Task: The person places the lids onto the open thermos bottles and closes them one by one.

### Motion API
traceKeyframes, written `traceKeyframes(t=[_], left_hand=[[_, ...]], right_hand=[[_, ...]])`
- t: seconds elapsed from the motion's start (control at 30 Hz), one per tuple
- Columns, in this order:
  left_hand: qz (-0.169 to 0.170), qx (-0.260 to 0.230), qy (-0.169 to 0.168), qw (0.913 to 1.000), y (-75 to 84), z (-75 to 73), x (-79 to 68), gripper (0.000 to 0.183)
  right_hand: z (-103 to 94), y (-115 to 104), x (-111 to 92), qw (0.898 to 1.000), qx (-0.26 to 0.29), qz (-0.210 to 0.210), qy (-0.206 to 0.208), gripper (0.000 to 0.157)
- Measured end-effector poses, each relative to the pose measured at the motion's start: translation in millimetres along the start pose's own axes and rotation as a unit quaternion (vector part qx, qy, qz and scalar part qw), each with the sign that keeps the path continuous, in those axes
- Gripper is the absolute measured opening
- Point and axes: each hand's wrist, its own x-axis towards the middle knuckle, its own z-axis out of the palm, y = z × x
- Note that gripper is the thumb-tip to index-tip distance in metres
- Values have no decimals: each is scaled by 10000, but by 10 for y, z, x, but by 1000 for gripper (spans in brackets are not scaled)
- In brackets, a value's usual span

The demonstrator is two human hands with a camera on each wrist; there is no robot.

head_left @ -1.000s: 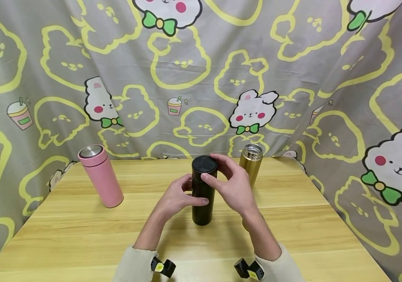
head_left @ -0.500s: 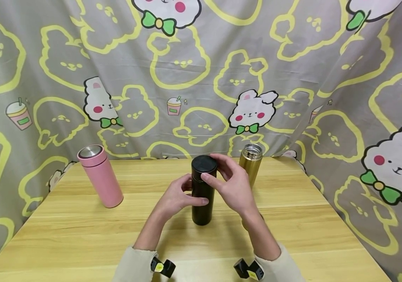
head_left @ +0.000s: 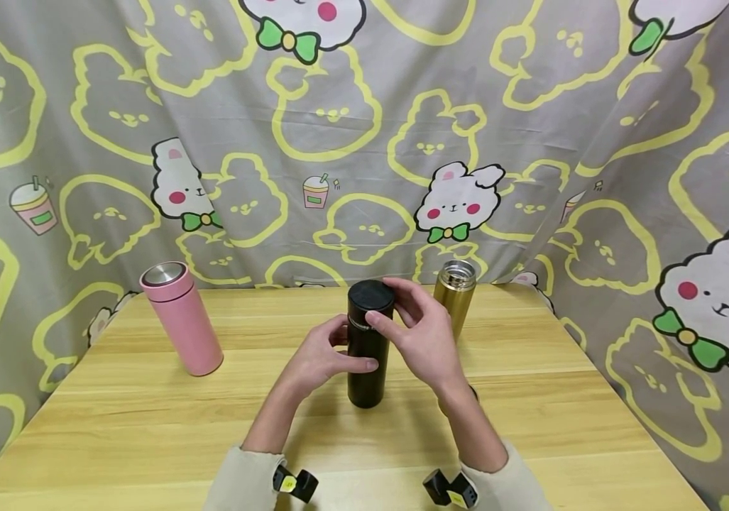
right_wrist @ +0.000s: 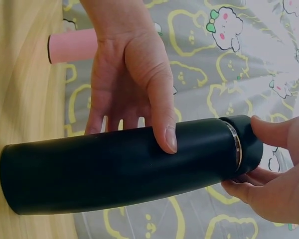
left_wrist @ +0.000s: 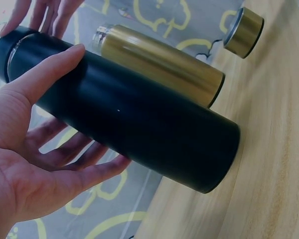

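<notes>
A black thermos flask (head_left: 366, 387) stands upright on the wooden table in front of me. My left hand (head_left: 319, 358) grips its body, thumb across the near side and fingers round the other. Up top, my right hand (head_left: 424, 344) holds the black lid (head_left: 370, 297) between thumb and fingers. A thin silvery ring (right_wrist: 236, 144) shows in the right wrist view where lid and body meet, and the lid sits slightly tilted there. Behind my right hand is a gold thermos flask (head_left: 456, 294), upright with its mouth uncovered.
A pink thermos flask (head_left: 185, 326) with its lid on stands at the left of the table (head_left: 147, 440). The gold lid (left_wrist: 245, 34) rests on the table beside the gold flask, mostly hidden by my right wrist in the head view. A patterned curtain (head_left: 351, 170) hangs behind.
The black lid has risen slightly, and a silvery gap now shows beneath it. My right hand keeps hold of the lid; my left hand and the flask body stay put.
</notes>
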Motion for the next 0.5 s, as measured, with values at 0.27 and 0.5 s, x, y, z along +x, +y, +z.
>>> traceKeyframes(t=[0.27,0.5], left_hand=[[-21,-4,20,10000,7,3,-3,58],[-33,-9,-5,10000,8,11,-6,56]], right_hand=[[-28,-32,-12,9998,-144,124,-56,52],[-44,-40,-21,9989,-451,151,-29,52]])
